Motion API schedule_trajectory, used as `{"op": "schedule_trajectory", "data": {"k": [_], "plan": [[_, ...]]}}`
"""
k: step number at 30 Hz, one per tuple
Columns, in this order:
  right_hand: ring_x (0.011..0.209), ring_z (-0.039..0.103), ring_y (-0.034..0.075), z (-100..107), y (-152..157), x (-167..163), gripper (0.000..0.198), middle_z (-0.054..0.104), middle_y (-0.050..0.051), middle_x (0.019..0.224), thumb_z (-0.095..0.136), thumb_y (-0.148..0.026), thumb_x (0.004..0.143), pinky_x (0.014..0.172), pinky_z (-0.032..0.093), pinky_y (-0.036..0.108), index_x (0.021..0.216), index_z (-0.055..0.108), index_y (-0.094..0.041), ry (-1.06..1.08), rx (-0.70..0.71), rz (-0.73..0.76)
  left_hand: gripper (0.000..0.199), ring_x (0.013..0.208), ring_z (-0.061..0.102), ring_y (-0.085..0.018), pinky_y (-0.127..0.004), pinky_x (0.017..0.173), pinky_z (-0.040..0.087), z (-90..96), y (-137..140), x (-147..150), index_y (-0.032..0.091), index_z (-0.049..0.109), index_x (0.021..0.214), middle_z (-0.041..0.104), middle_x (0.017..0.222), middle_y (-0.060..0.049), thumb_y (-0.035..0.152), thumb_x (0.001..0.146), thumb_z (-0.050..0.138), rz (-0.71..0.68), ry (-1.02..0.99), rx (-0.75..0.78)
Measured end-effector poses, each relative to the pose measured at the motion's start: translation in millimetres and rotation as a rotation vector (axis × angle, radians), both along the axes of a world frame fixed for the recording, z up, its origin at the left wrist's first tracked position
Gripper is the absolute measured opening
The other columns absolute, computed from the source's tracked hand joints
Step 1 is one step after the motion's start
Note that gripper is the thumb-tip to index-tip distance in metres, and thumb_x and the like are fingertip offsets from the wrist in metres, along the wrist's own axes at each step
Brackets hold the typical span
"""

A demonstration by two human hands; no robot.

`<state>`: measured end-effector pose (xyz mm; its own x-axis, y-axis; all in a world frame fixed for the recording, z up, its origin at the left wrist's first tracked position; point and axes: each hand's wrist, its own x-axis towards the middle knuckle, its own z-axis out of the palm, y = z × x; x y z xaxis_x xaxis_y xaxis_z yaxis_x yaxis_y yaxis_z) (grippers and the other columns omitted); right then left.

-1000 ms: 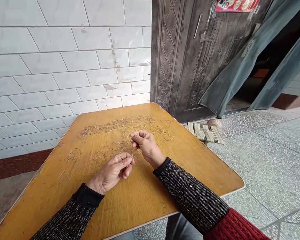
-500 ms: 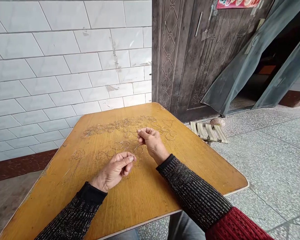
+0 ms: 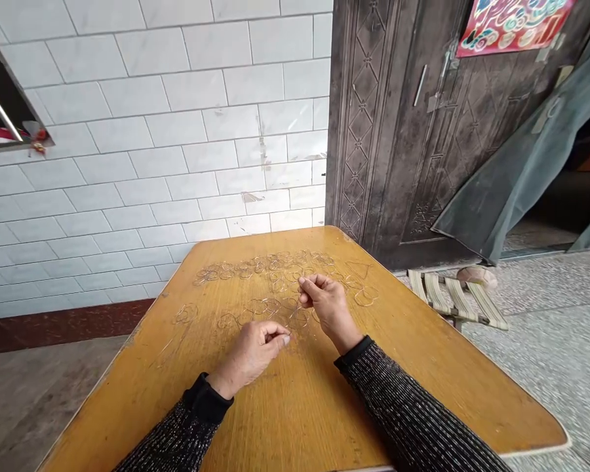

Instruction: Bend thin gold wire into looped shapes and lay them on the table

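My left hand (image 3: 250, 354) is low over the middle of the table, thumb and forefinger pinched together at the end of a thin wire. Higher and to the right, my right hand (image 3: 327, 307) is closed, its fingertips also pinching the wire. The wire between them is so fine that its course is hard to follow against the wires behind. Bent wire loops (image 3: 263, 263) lie in a row beyond my hands. More loose curled wires (image 3: 265, 305) lie just past my left hand, and a small wire coil (image 3: 185, 313) is at the left.
The yellow wooden table (image 3: 295, 419) reaches toward a white tiled wall (image 3: 142, 131). A dark carved door (image 3: 403, 164) stands behind at the right. Beside the table's right edge is a low stool with striped straps (image 3: 457, 298). A grey curtain (image 3: 511, 177) hangs at the doorway.
The view has tipped up and turned left, so the table sits lower and further right. My left hand has rolled more palm-down, and both hands remain pinched.
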<state>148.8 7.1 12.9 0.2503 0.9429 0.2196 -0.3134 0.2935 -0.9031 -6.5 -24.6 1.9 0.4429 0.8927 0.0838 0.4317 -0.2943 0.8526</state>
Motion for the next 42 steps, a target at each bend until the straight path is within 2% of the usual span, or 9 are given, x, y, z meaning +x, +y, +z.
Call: {"op": "schedule_trajectory", "data": {"k": [3,9,14,17,21,23,29,34,42], "plan": [[0.038,0.045,0.006,0.2,-0.6,-1.6,0.029,0.054,-0.002,0.05,0.068,-0.041,0.059,0.038,0.035,0.019,0.056,0.055,-0.015,-0.033,-0.001,0.006,0.019,0.049,0.042,-0.009,-0.021,0.048,0.031,2.8,0.2,-3.6,0.013,0.063,0.07,0.051,0.055,0.002,0.029,0.074,0.052,0.026,0.024,0.026],[0.044,0.05,0.007,0.2,-3.7,-3.9,0.034,0.062,0.003,0.067,0.069,-0.042,0.058,0.04,0.036,0.019,0.076,0.063,-0.013,-0.045,-0.016,0.068,0.019,0.049,0.041,-0.01,-0.021,0.048,0.029,6.5,-3.9,-11.2,0.013,0.062,0.071,0.049,0.055,0.002,0.026,0.075,0.048,0.131,0.024,0.165],[0.044,0.05,0.008,-4.8,-3.6,-1.6,0.035,0.062,0.004,0.067,0.069,-0.044,0.058,0.039,0.035,0.019,0.073,0.063,-0.012,-0.068,-0.028,0.083,0.022,0.049,0.043,-0.01,-0.021,0.049,0.031,8.5,-8.7,-37.2,0.014,0.061,0.069,0.05,0.058,0.001,0.028,0.078,0.047,0.272,0.023,0.221],[0.042,0.048,0.007,-7.7,-2.2,-1.2,0.034,0.061,0.003,0.062,0.07,-0.045,0.056,0.038,0.034,0.02,0.066,0.061,-0.013,-0.086,-0.047,0.078,0.023,0.053,0.046,-0.012,-0.022,0.053,0.033,8.3,-14.0,-68.4,0.015,0.063,0.068,0.054,0.058,-0.001,0.027,0.079,0.046,0.359,0.186,0.32],[0.042,0.047,0.007,-10.1,-1.3,-2.3,0.033,0.059,0.002,0.059,0.068,-0.045,0.059,0.038,0.034,0.02,0.061,0.059,-0.014,-0.115,-0.051,0.126,0.025,0.061,0.051,-0.015,-0.023,0.059,0.033,2.9,-21.3,-106.4,0.016,0.061,0.063,0.057,0.061,-0.003,0.02,0.08,0.044,0.433,0.601,0.406],[0.041,0.046,0.007,-11.1,-1.1,-2.9,0.032,0.059,0.002,0.058,0.067,-0.046,0.06,0.038,0.034,0.02,0.061,0.059,-0.014,-0.125,-0.051,0.142,0.026,0.066,0.053,-0.016,-0.024,0.062,0.033,-0.7,-23.0,-115.7,0.015,0.06,0.065,0.059,0.067,-0.005,0.019,0.082,0.041,0.451,0.731,0.422],[0.041,0.046,0.007,-11.9,-0.8,-2.9,0.034,0.06,0.003,0.057,0.067,-0.047,0.06,0.037,0.034,0.02,0.06,0.059,-0.014,-0.129,-0.057,0.134,0.029,0.068,0.053,-0.018,-0.027,0.063,0.033,-2.3,-24.7,-114.0,0.014,0.058,0.066,0.058,0.071,-0.008,0.018,0.085,0.036,0.483,0.834,0.426],[0.039,0.045,0.007,-10.4,-2.0,-2.7,0.034,0.055,0.0,0.051,0.067,-0.047,0.059,0.038,0.034,0.019,0.059,0.058,-0.014,-0.129,-0.076,0.151,0.029,0.07,0.054,-0.019,-0.028,0.063,0.034,1.4,-28.1,-111.8,0.014,0.057,0.067,0.058,0.073,-0.009,0.017,0.085,0.035,0.487,0.914,0.416],[0.039,0.045,0.006,-10.0,-2.5,-4.0,0.032,0.06,0.003,0.058,0.067,-0.045,0.059,0.036,0.033,0.019,0.063,0.06,-0.014,-0.122,-0.075,0.155,0.03,0.07,0.058,-0.019,-0.027,0.06,0.035,6.7,-32.9,-111.2,0.015,0.06,0.074,0.061,0.078,-0.01,0.024,0.087,0.034,0.52,1.052,0.397]]}}
